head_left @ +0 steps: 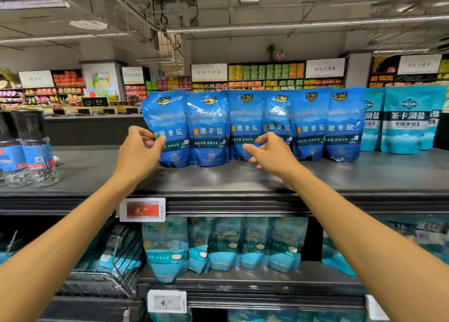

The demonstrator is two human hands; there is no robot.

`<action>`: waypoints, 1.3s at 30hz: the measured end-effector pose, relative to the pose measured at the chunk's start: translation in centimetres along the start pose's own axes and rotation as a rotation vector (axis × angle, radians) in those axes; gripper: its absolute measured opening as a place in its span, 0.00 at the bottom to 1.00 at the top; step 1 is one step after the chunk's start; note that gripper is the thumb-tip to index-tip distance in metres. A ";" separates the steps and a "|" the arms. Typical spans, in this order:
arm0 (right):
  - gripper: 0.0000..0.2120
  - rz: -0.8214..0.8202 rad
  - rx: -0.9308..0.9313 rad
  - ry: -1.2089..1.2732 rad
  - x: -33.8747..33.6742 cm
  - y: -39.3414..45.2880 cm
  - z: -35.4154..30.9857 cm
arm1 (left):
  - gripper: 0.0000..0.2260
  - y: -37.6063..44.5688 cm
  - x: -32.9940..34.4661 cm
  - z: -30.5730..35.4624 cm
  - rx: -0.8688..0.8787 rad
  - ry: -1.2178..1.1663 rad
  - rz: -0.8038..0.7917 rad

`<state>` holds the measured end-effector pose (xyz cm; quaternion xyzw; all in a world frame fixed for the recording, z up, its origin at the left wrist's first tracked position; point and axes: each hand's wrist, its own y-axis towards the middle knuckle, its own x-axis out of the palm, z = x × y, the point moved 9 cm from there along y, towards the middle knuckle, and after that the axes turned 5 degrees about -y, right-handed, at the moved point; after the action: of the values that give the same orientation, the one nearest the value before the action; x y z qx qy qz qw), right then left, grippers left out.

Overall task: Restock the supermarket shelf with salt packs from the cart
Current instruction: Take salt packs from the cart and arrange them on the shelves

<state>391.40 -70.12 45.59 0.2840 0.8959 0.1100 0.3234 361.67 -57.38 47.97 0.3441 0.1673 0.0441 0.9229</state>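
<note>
Several dark blue salt packs stand upright in a row on the top shelf. My left hand reaches to the leftmost blue pack and pinches its left edge between thumb and fingers. In front of the third and fourth packs, low down, my right hand hovers with its fingers loosely spread and nothing in them. Whether it touches a pack is unclear. The cart is out of view.
Teal salt packs stand to the right of the blue row. Clear grinder jars stand at the shelf's left end. The shelf below holds lighter teal packs and a wire basket. Price tags hang on the shelf edges.
</note>
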 end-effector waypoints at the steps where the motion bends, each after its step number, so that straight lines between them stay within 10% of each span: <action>1: 0.19 0.020 -0.022 0.082 -1.1 -1.2 0.0 | 0.13 -1.0 0.0 0.8 0.009 -0.062 -0.011; 7: 0.06 0.167 -0.126 0.390 -8.8 -10.3 2.7 | 0.03 -9.3 2.4 7.1 0.074 -0.441 -0.119; 19: 0.03 0.507 0.021 0.252 -22.8 -32.3 21.8 | 0.01 -35.1 24.3 16.6 -0.056 -0.799 -0.602; 39: 0.13 1.525 1.009 0.080 -27.8 -77.9 41.6 | 0.04 -82.3 44.8 23.6 -0.365 -0.732 -1.940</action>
<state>401.43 -149.15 -1.62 0.9023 0.4180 -0.1010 -0.0307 409.05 -125.73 -1.31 -0.0892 0.0731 -0.7957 0.5946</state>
